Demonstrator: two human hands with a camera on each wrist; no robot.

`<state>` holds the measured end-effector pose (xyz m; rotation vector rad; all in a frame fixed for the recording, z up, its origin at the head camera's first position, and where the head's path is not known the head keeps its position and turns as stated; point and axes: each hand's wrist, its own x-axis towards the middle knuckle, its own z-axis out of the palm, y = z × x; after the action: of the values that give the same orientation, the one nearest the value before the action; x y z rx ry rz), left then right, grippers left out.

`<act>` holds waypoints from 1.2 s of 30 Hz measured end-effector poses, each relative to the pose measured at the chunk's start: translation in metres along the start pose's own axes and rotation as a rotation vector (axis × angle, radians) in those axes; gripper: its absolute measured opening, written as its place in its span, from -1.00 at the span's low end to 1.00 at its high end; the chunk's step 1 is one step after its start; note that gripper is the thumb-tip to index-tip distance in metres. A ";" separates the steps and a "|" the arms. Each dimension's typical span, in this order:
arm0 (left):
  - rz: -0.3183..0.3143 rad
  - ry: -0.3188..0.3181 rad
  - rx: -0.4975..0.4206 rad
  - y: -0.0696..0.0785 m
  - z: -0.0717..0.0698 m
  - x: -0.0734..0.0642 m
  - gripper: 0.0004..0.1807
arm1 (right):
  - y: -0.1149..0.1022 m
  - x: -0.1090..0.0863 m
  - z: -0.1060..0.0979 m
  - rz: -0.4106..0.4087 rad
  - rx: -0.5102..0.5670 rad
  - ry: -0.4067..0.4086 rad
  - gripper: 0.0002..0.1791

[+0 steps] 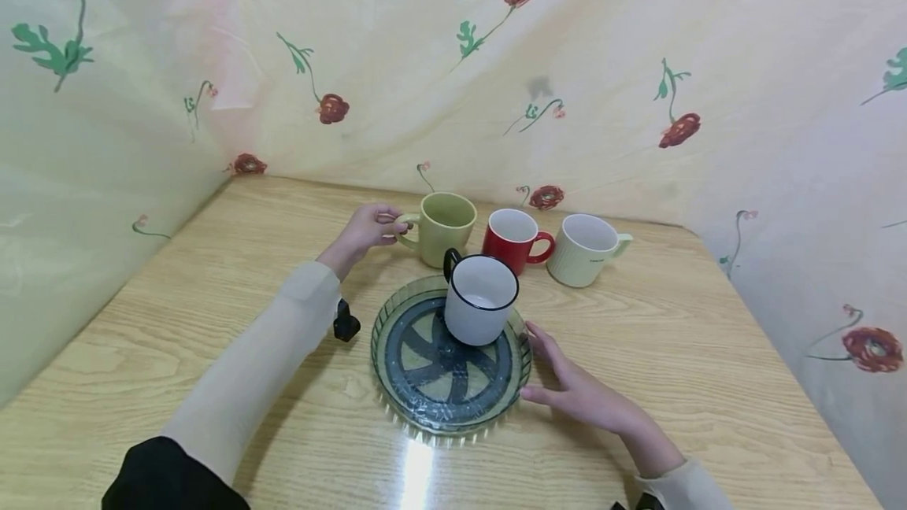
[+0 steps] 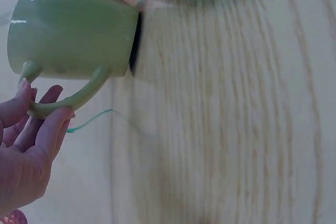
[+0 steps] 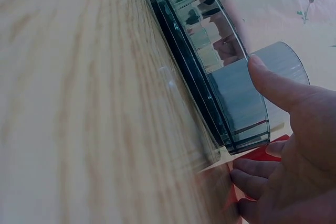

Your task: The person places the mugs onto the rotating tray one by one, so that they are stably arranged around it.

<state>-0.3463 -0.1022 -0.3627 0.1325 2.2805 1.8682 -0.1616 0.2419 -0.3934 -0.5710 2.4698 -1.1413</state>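
Left hand on a green mug, right hand at a glass dish.
In the upper middle of the head view, the left hand's thumb and fingers pinched the green mug's handle, while the right hand, well apart from it, touched the dish's side at the lower right of centre, thumb and fingers spread and loosely straight. The ribbed dish, with a dark blue pinwheel pattern, lay mid-frame on the wooden table; a white mug with a black rim stood upright in its upper right part. Right of the green mug stood a red mug, then a pale mug, both with handles to the right. A flowered cloth filled the frame's top.
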 end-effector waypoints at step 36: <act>0.122 0.054 0.110 0.005 0.002 -0.029 -0.80 | -0.001 -0.001 -0.001 -0.010 -0.004 -0.004 0.01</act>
<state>-0.3174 -0.1046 -0.3555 0.2460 2.4644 1.8229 -0.1611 0.2426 -0.3919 -0.5871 2.4691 -1.1390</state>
